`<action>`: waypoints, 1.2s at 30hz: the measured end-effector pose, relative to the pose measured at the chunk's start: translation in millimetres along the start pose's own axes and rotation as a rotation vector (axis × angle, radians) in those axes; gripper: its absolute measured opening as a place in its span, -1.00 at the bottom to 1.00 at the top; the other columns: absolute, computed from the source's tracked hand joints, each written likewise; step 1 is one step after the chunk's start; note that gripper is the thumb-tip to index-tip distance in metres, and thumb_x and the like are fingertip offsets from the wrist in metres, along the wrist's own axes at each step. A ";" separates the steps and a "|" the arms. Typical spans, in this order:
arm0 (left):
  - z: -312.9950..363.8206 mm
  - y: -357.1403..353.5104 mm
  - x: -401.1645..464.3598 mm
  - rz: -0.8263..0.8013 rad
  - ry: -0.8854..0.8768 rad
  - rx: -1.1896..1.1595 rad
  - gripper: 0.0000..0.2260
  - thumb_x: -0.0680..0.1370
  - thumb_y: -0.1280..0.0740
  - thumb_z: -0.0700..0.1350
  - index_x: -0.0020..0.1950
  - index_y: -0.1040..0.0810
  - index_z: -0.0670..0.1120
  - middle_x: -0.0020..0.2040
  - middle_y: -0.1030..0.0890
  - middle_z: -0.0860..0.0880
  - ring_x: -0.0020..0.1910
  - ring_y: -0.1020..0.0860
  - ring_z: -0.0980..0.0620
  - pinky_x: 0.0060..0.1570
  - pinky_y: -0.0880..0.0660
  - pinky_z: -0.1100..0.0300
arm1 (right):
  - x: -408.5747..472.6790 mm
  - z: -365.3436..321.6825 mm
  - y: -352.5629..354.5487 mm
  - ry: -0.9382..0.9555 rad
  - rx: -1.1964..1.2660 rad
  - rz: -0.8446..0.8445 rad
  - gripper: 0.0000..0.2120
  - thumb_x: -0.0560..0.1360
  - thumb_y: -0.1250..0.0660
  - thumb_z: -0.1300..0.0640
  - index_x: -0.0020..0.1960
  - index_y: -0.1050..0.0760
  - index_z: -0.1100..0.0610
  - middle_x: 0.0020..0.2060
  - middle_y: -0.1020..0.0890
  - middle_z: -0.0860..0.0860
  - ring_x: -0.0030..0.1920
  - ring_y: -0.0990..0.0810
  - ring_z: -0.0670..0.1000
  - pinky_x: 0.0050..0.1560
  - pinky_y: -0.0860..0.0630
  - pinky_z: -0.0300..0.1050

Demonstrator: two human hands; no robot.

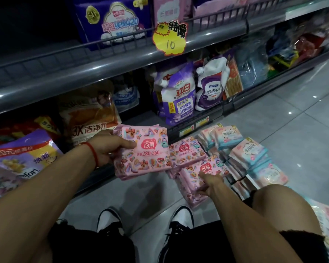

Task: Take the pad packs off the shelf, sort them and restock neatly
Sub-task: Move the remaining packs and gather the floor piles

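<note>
Two pink pad packs are in your grip: your left hand holds a stack up before the lower shelf, fingers curled around its left edge. Your right hand pinches another pink pack on the floor pile, just left of the pale blue packs.

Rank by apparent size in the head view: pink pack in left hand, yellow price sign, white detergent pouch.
1. Pink pack gripped by the left hand, though nearness inflates it.
2. White detergent pouch and yellow price sign look too alike to rank.
</note>
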State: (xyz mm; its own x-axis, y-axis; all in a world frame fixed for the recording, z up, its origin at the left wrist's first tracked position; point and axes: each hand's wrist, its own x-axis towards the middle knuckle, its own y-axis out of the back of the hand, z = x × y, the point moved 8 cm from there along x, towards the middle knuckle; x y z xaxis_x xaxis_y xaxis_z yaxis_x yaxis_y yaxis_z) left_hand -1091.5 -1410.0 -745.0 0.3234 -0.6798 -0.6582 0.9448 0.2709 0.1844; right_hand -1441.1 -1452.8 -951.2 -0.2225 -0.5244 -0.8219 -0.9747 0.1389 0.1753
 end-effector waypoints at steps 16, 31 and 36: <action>-30.7 6.9 -53.3 0.115 -0.152 -0.317 -0.67 0.33 -0.53 -0.43 0.05 -0.66 -0.22 -0.07 -0.74 -0.18 -0.22 -0.73 -0.09 -0.36 -0.65 0.00 | -101.9 -1.3 -30.2 0.241 -0.222 -0.349 -0.71 0.49 -0.50 0.33 0.18 -0.55 0.29 -0.08 -0.73 0.21 -0.35 -0.71 0.09 -0.48 -0.57 -0.10; -141.3 6.8 -0.1 0.021 0.055 -0.298 -0.67 0.40 -0.52 -0.29 0.13 -0.65 -0.08 0.03 -0.74 -0.09 -0.01 -0.67 -0.10 0.01 -0.60 -0.07 | 4.5 108.1 -24.1 0.071 -0.375 0.171 -0.48 0.55 -0.39 -0.08 0.25 -0.46 0.35 0.10 -0.60 0.21 0.06 -0.63 0.24 0.07 -0.59 0.08; -141.0 -22.2 13.1 -0.038 0.082 -0.282 -0.47 0.25 -0.55 -0.22 0.22 -0.62 -0.12 0.06 -0.73 -0.10 0.02 -0.68 -0.10 -0.03 -0.60 -0.03 | 51.5 102.3 -3.1 -0.124 -0.001 0.225 0.05 0.42 -0.53 -0.22 0.54 0.01 0.30 0.42 -0.34 0.29 0.39 -0.41 0.36 0.34 -0.45 0.23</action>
State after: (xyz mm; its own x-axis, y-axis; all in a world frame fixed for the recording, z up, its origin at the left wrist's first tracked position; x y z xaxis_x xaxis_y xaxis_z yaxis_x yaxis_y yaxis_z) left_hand -1115.7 -1328.9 -860.7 0.2720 -0.6386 -0.7199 0.9003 0.4331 -0.0440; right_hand -1447.2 -1394.3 -1049.5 -0.4295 -0.3736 -0.8222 -0.9010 0.2397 0.3617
